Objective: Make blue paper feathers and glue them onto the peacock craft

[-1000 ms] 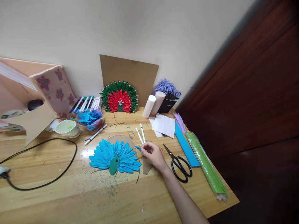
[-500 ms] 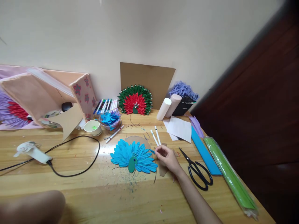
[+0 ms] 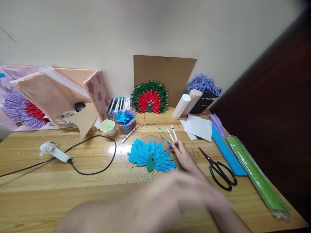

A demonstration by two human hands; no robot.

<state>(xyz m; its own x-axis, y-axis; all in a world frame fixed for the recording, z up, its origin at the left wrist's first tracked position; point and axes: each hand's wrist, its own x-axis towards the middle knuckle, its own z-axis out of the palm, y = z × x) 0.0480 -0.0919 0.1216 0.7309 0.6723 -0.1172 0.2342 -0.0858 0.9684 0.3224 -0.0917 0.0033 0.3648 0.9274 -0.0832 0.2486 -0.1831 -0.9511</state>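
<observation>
My right hand [image 3: 182, 154] rests on the wooden table [image 3: 73, 184] and pinches a small blue paper petal [image 3: 168, 143] by the right edge of the blue paper peacock [image 3: 150, 156]. The peacock has a green body and lies on a brown card disc. My left hand [image 3: 170, 200] sweeps across the foreground as a large blur, and its fingers cannot be made out. Two white markers [image 3: 172, 133] lie just behind my right hand.
Black scissors [image 3: 220, 170], a blue strip [image 3: 224, 150] and a green wrapped bundle [image 3: 257, 176] lie at right. A glue gun [image 3: 54, 151] with black cord sits at left. Paper cup [image 3: 108, 127], bowl of blue petals [image 3: 124, 118], markers, red-green peacock [image 3: 149, 98], cardboard and rolls stand behind.
The view has swung left and the table scene shifted right. My left hand has risen from the bottom left corner into a blur across the foreground. My right hand keeps its pinch.
</observation>
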